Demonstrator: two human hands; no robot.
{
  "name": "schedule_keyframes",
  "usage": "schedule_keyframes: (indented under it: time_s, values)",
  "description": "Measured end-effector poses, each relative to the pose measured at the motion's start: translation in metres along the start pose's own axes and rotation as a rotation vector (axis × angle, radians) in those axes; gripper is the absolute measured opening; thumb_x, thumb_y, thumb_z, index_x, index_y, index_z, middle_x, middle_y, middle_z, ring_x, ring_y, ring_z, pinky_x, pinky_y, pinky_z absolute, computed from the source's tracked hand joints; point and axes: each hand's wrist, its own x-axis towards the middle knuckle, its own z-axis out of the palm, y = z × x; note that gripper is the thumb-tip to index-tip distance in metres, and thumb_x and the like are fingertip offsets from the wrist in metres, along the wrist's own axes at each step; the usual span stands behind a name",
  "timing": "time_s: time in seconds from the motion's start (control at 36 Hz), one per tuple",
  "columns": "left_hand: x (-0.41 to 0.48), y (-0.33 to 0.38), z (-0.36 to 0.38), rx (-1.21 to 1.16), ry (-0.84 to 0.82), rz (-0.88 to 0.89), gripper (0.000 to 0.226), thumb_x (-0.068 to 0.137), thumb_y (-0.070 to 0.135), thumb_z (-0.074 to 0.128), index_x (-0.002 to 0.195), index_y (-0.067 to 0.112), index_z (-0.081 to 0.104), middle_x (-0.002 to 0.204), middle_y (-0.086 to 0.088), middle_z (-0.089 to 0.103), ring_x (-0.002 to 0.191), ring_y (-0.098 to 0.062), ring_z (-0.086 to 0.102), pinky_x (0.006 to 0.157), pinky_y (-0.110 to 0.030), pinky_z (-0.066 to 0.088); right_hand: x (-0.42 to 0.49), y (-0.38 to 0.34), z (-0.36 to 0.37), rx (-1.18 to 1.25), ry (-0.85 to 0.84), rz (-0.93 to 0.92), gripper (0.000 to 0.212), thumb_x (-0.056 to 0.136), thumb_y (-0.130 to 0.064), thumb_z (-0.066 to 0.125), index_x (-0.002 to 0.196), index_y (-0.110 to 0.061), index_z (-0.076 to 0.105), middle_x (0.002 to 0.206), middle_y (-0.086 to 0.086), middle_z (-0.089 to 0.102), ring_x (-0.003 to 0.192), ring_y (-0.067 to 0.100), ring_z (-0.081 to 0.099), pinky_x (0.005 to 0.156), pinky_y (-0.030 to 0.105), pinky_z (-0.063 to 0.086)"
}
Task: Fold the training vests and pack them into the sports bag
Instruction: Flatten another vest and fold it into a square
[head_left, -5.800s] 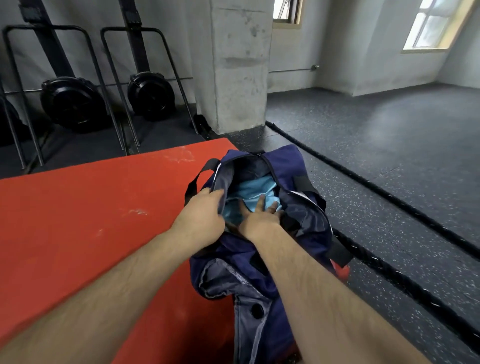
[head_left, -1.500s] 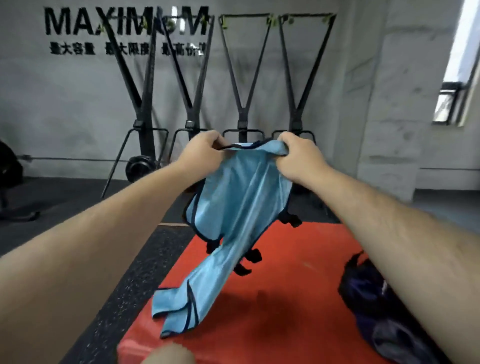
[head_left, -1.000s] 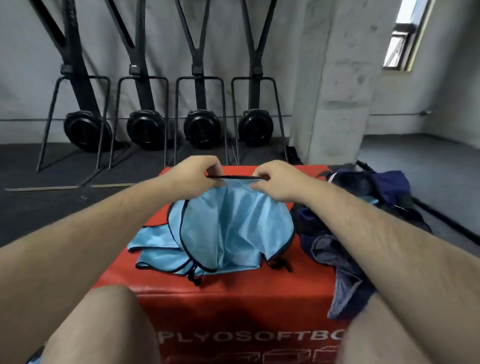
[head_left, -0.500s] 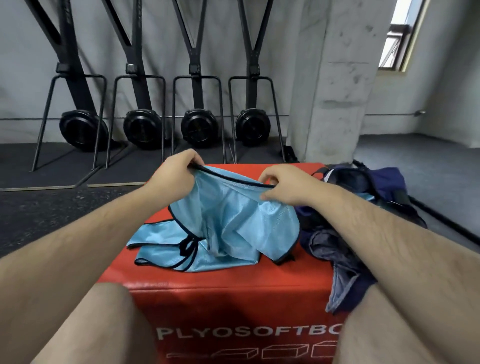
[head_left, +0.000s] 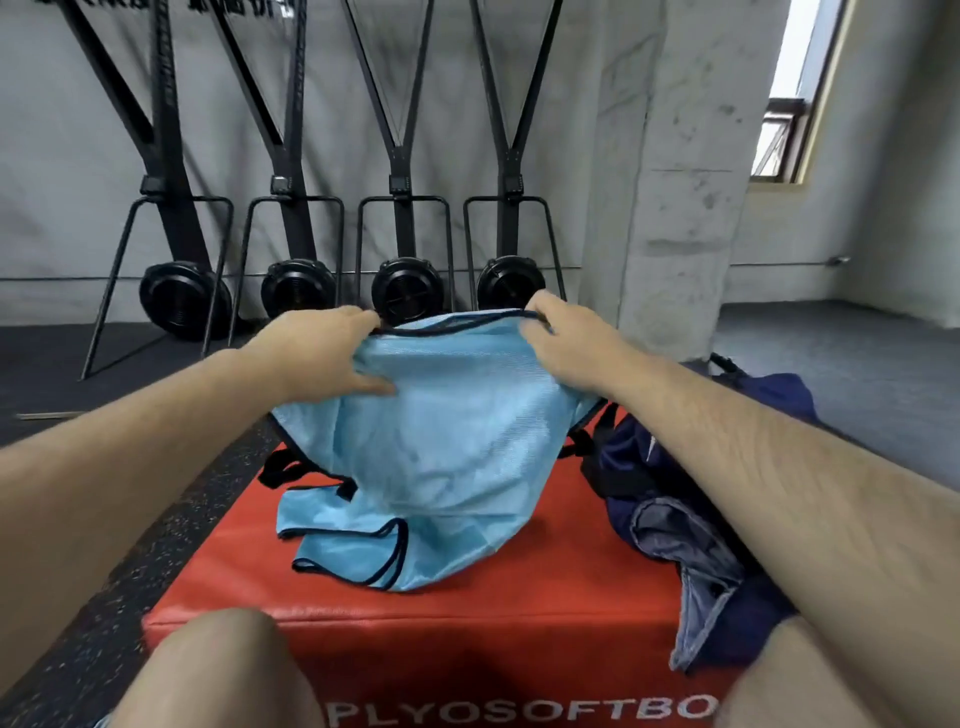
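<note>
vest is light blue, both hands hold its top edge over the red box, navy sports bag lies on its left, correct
Wrong side: the head view shows the navy sports bag to the right of the vest. The left hand and right hand hold the light blue vest by its top edge over the red box.

- Red plyo box (head_left: 545, 587) – white lettering "PLYOSOFTBO" across its front face, cut off at the right.
- Four black fan-wheel machines (head_left: 408, 291) in a row, upright against the grey wall (head_left: 62, 156).
- Concrete pillar (head_left: 675, 208), just right of the machines.
- Window (head_left: 789, 104) beyond the pillar – bright.
- Dark speckled floor (head_left: 831, 353).
</note>
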Motion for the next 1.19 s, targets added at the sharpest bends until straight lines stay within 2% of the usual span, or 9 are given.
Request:
schedule_keyframes:
  time_s: [0.08, 0.25, 0.47, 0.53, 0.61, 0.72, 0.86, 0.97, 1.19]
  values:
    - [0.004, -0.011, -0.007, -0.014, -0.035, -0.003, 0.021, 0.091, 0.046, 0.06, 0.094, 0.028, 0.05, 0.105, 0.004, 0.062, 0.093, -0.021, 0.058, 0.076, -0.035, 0.049, 0.002, -0.007, -0.008, -0.441, -0.146, -0.165, 0.05, 0.084, -0.071, 0.054, 0.107, -0.027, 0.047, 0.091, -0.01, 0.058, 0.083, 0.014, 0.057, 0.066, 0.034, 0.042]
    - [0.009, -0.027, -0.017, -0.306, 0.048, -0.111, 0.034, 0.083, -0.005, 0.049, 0.111, 0.013, 0.058, 0.104, 0.001, 0.049, 0.098, -0.026, 0.054, 0.081, -0.037, 0.044, 0.013, -0.005, -0.019, -0.629, -0.238, -0.119, 0.02, 0.086, -0.005, 0.049, 0.095, -0.013, 0.065, 0.096, 0.002, 0.06, 0.092, 0.027, 0.06, 0.078, 0.04, 0.053]
    - [0.009, -0.019, -0.037, -0.513, 0.16, -0.279, 0.039, 0.085, -0.009, 0.036, 0.108, 0.019, 0.05, 0.087, -0.01, 0.056, 0.068, -0.023, 0.053, 0.051, -0.031, 0.041, 0.016, -0.007, -0.041, -0.145, -0.038, -0.002, 0.024, 0.082, 0.001, 0.041, 0.079, -0.019, 0.054, 0.085, 0.004, 0.061, 0.084, 0.027, 0.059, 0.061, 0.032, 0.042]
    - [0.01, -0.021, -0.042, -0.53, 0.179, -0.273, 0.034, 0.086, -0.006, 0.035, 0.103, 0.021, 0.047, 0.088, -0.011, 0.057, 0.071, -0.027, 0.054, 0.056, -0.035, 0.043, 0.014, -0.011, -0.049, -0.136, -0.051, -0.013, 0.012, 0.093, -0.029, 0.049, 0.085, -0.022, 0.054, 0.087, 0.001, 0.062, 0.087, 0.025, 0.062, 0.07, 0.035, 0.047]
    - [0.009, -0.024, -0.052, -0.494, 0.141, -0.198, 0.011, 0.095, 0.013, 0.051, 0.101, 0.021, 0.046, 0.093, -0.007, 0.06, 0.08, -0.024, 0.055, 0.065, -0.036, 0.039, 0.007, -0.018, -0.069, -0.394, -0.059, -0.075, 0.052, 0.079, -0.08, 0.051, 0.091, -0.029, 0.053, 0.084, -0.008, 0.061, 0.079, 0.018, 0.058, 0.067, 0.036, 0.045]
    - [0.004, -0.03, -0.066, -0.279, 0.005, -0.07, 0.05, 0.074, 0.061, 0.073, 0.095, 0.024, 0.047, 0.089, 0.005, 0.054, 0.079, -0.018, 0.055, 0.068, -0.037, 0.046, 0.011, -0.013, -0.078, -0.608, -0.092, -0.169, 0.006, 0.088, -0.02, 0.056, 0.088, -0.026, 0.055, 0.091, -0.005, 0.053, 0.094, 0.027, 0.058, 0.076, 0.041, 0.05]
    - [-0.003, -0.034, -0.069, -0.191, -0.021, -0.017, 0.011, 0.092, 0.016, 0.058, 0.102, 0.014, 0.058, 0.103, -0.003, 0.051, 0.099, -0.028, 0.057, 0.083, -0.038, 0.045, -0.003, -0.014, -0.083, -0.383, -0.025, -0.089, 0.03, 0.077, 0.005, 0.046, 0.072, -0.023, 0.056, 0.079, -0.003, 0.061, 0.077, 0.023, 0.059, 0.063, 0.037, 0.05]
    - [-0.014, -0.03, -0.071, -0.281, 0.058, -0.123, 0.033, 0.086, -0.002, 0.051, 0.115, 0.013, 0.058, 0.094, -0.003, 0.057, 0.086, -0.026, 0.056, 0.068, -0.032, 0.04, -0.013, -0.018, -0.084, -0.18, 0.03, -0.065, 0.035, 0.079, 0.007, 0.037, 0.077, -0.025, 0.052, 0.079, -0.005, 0.06, 0.074, 0.016, 0.056, 0.057, 0.03, 0.041]
    - [-0.025, -0.029, -0.08, -0.436, 0.105, -0.115, 0.027, 0.083, 0.0, 0.053, 0.102, 0.02, 0.05, 0.089, 0.0, 0.057, 0.082, -0.02, 0.057, 0.074, -0.043, 0.051, -0.031, -0.038, -0.103, -0.332, 0.032, -0.144, 0.031, 0.089, -0.056, 0.058, 0.077, -0.028, 0.053, 0.071, -0.009, 0.06, 0.067, 0.013, 0.058, 0.058, 0.031, 0.045]
